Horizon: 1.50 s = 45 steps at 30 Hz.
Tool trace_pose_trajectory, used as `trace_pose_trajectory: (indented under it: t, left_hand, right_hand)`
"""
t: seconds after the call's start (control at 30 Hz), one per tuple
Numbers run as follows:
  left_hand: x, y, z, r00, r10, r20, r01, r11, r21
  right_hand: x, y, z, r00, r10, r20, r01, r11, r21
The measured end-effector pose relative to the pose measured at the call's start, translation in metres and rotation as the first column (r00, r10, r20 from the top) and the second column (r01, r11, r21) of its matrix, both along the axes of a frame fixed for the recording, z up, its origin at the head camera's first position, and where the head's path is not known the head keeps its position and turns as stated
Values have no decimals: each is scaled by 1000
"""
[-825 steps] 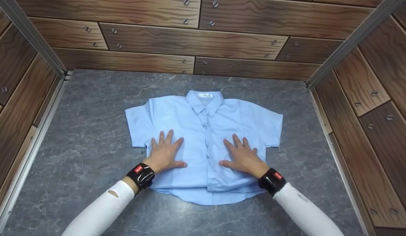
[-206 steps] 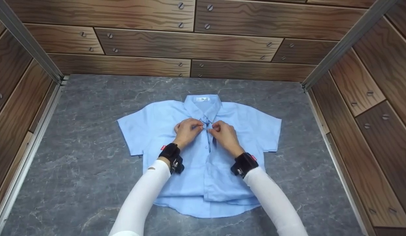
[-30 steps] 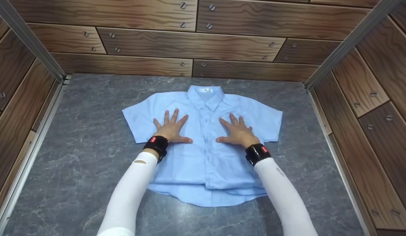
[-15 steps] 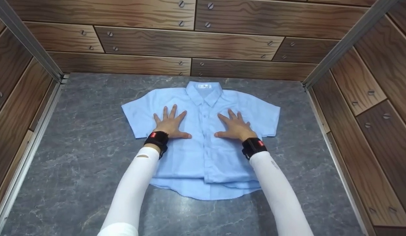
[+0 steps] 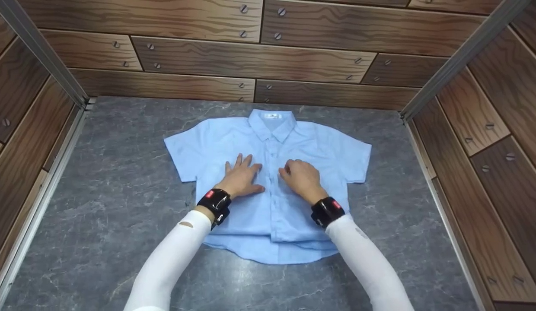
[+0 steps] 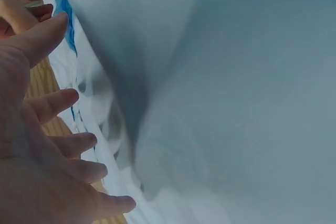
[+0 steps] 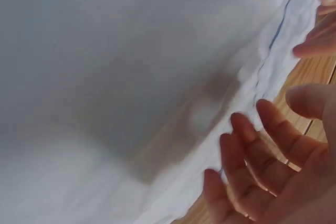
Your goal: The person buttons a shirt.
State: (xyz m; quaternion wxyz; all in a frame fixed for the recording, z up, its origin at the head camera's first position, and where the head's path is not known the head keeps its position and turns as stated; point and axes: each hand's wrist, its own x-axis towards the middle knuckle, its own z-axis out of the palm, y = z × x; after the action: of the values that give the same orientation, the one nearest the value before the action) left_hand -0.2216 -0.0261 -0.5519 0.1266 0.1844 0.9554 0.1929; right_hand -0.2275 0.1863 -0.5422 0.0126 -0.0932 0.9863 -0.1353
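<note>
A light blue short-sleeved shirt (image 5: 237, 216) lies front up, its collar (image 5: 272, 125) pointing away from me and its sleeves spread to both sides. Its button placket (image 5: 274, 207) runs down the middle. My left hand (image 5: 242, 178) is over the chest left of the placket, fingers spread. Just right of the placket, my right hand (image 5: 303, 178) hovers or rests with bent fingers; the head view cannot settle contact. In the right wrist view the right fingers (image 7: 247, 140) are loosely curved and hold no cloth. The left fingers (image 6: 73, 145) look apart from the fabric.
The shirt lies on a grey marbled tabletop (image 5: 121, 194). Wood-patterned panels (image 5: 250, 56) rise behind it and at both sides, with metal posts (image 5: 47, 56) at the corners. Behind the lower front hem, the longer back hem (image 5: 268, 255) shows.
Earlier, both hands pinched at the placket below the collar. Half a second ago they were spread flat on the chest; since then both have come inward, and the right fingers have bent.
</note>
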Motion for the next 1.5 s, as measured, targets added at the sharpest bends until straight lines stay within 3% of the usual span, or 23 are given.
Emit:
trace_pose_trajectory:
  t: [0.37, 0.57, 0.7, 0.8, 0.97, 1.07, 1.3, 1.4, 1.5]
  left_hand:
    - [7, 1, -14, 999, -29, -40, 27, 999, -44]
    - [7, 3, -13, 998, -20, -62, 19, 999, -26]
    - [6, 8, -13, 990, -9, -138, 13, 1000, 28]
    - [3, 15, -13, 971, -34, -236, 51, 997, 66]
    - [-3, 30, -19, 920, -90, -381, 139, 985, 103]
    - [-5, 38, -23, 903, -104, -417, 155, 984, 92]
    - [-7, 47, -25, 874, -94, -477, 126, 991, 36]
    - [-7, 49, -24, 885, -79, -458, 113, 992, 47]
    - [-7, 49, -22, 918, -33, -396, 81, 991, 104]
  right_hand:
    - [6, -15, -9, 995, -10, 104, 8, 1000, 12]
    - [5, -5, -6, 989, -17, 147, 35, 992, -119]
    - [6, 2, -4, 987, -11, 162, 40, 983, -179]
    - [7, 6, -4, 987, -5, 161, 39, 977, -208]
    - [9, 7, -5, 990, 10, 141, 25, 969, -245]
    - [11, 5, -4, 991, 29, 133, 6, 967, -256]
    - [14, 1, -5, 994, 28, 110, 1, 968, -251]
    - [15, 1, -7, 997, 31, 69, -13, 970, -244]
    - [16, 1, -9, 999, 39, 15, -34, 970, -240]
